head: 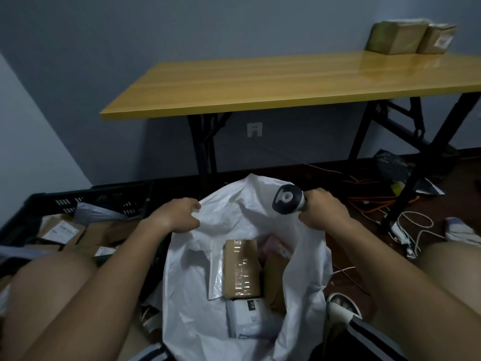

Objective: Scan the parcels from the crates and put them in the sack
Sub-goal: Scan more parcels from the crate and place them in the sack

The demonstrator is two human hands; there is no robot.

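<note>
A white plastic sack (pixel 197 295) stands open between my knees. Inside it lie a brown taped cardboard parcel (pixel 240 268), a white mailer (pixel 247 321) below it and more parcels at the right. My left hand (pixel 179 214) grips the sack's left rim. My right hand (pixel 322 211) grips the handle of a black and white barcode scanner (pixel 287 199) at the sack's right rim; whether it also holds the rim is hidden. At the left a black crate (pixel 86 201) holds several brown boxes and grey mailers (pixel 65 233).
A yellow folding table (pixel 273 82) on black legs stands behind the sack, with two brown boxes (pixel 408 37) at its far right. Orange and white cables (pixel 406 220) and a black bag (pixel 393 162) litter the floor at the right. A wall socket (pixel 254 129) sits under the table.
</note>
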